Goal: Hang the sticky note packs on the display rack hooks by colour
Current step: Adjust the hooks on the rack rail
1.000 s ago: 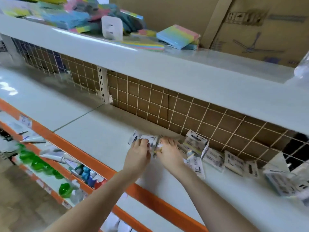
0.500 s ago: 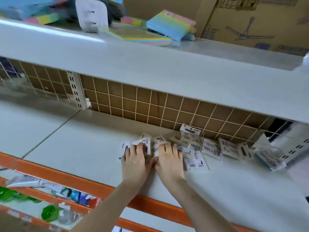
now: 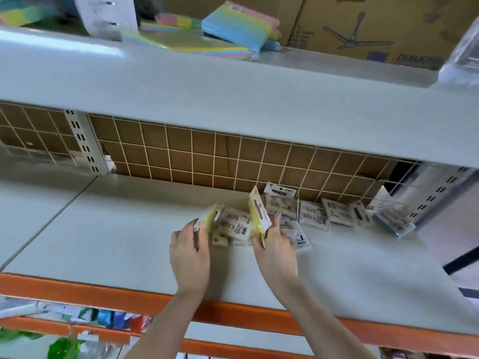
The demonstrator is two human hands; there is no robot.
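- Head view: our left hand (image 3: 190, 251) pinched a yellow sticky note pack (image 3: 207, 218) by its edge; our right hand (image 3: 274, 244) gripped a second yellow pack (image 3: 259, 216), tilted up with its long axis towards the wire grid back panel (image 3: 233, 161).
- More packs (image 3: 313, 215) lay on the shelf (image 3: 103, 229), just right of our right hand, the nearer one.
- Half a second before, both hands lay flat on the pile; now each had lifted a pack.

You've got glossy clear film on the sticky note packs (image 3: 312, 216), smooth satin painted-metal shelf (image 3: 116, 234), thin wire grid (image 3: 233, 159) backing, matt brown cardboard box (image 3: 363, 24) far right.
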